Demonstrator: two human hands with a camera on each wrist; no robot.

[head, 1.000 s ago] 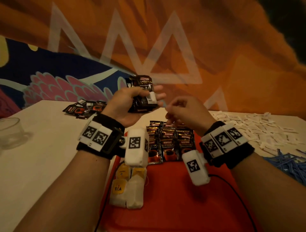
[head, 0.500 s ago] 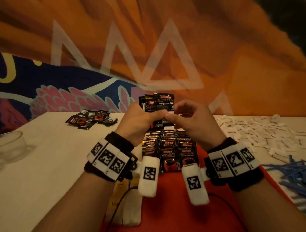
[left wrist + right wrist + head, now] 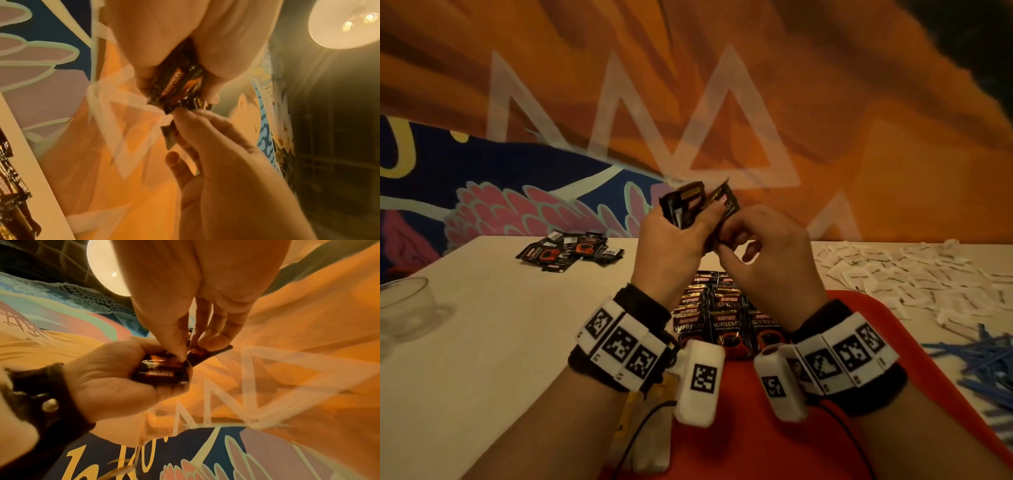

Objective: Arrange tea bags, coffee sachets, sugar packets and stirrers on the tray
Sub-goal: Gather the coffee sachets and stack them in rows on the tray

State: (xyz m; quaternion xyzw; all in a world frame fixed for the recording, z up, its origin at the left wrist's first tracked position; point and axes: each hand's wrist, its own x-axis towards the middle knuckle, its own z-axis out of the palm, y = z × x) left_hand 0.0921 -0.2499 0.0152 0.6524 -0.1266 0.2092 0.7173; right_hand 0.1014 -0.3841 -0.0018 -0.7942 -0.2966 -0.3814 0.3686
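My left hand (image 3: 674, 240) grips a small bundle of black coffee sachets (image 3: 685, 202), held up above the red tray (image 3: 893, 325). My right hand (image 3: 753, 240) pinches one sachet (image 3: 726, 202) at the edge of that bundle; in the right wrist view its thumb and fingers close on the sachet (image 3: 207, 356) next to the bundle (image 3: 162, 373). Rows of coffee sachets (image 3: 726, 322) lie on the tray under my hands. Tea bags (image 3: 647, 442) lie at the tray's left edge, partly hidden by my left wrist.
A loose pile of coffee sachets (image 3: 568, 251) lies at the far left of the table. White sugar packets (image 3: 900, 274) spread over the right side, blue stirrers (image 3: 983, 359) at the right edge. A clear plastic cup (image 3: 407, 308) stands at the left.
Both hands have come together and risen. My right hand, empty a second ago, now pinches a sachet out of the bundle in my left hand, which has tilted.
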